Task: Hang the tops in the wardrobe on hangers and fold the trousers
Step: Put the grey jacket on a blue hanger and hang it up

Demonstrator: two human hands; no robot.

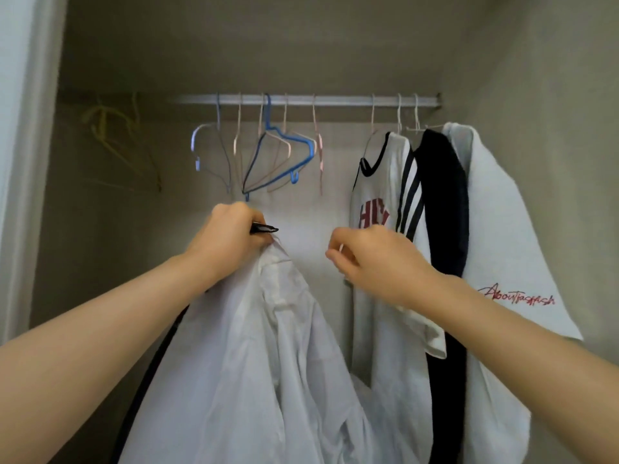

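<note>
A pale white shirt [268, 346] hangs from my left hand [231, 236], which grips its top together with a black hanger [264, 228] whose tip pokes out of my fist. My right hand [365, 259] is raised beside it with curled fingers, pinching something thin and pale that I cannot make out. Both hands are below the wardrobe rail [301, 100]. A dark strip of the hanger or garment [150, 373] runs down under my left forearm.
Several empty blue and pink hangers [278, 152] hang on the rail's middle. On the right hang a white jersey with black stripes [385, 209], a dark top [445, 202] and a white top with red script [502, 229]. Yellow hangers [117, 142] hang at far left.
</note>
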